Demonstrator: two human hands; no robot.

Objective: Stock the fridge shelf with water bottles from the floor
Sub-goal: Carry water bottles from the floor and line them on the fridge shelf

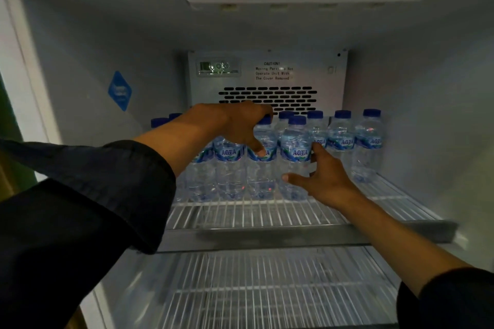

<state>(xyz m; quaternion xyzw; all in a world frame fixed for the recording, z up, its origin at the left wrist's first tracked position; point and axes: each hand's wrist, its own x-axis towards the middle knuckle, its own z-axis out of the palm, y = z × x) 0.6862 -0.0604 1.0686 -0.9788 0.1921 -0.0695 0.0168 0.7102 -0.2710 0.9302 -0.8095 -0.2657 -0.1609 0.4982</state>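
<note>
The water bottles stand upright in rows on the upper wire fridge shelf. The left hand grips one bottle from above. The right hand, fingers apart, touches the neighbouring bottle.

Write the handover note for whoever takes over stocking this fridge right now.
Left hand: reaches over the front row, thumb on a bottle's label; grip not clear.
Right hand: open, fingers spread against the front-right Aqua bottle.
Bottles: all upright on the upper wire shelf, clustered at the back and middle; one stands furthest right.
Done: two rough rows are stocked.
Left: the shelf's front strip is bare; the lower shelf holds nothing. Floor stock is out of view.
</note>
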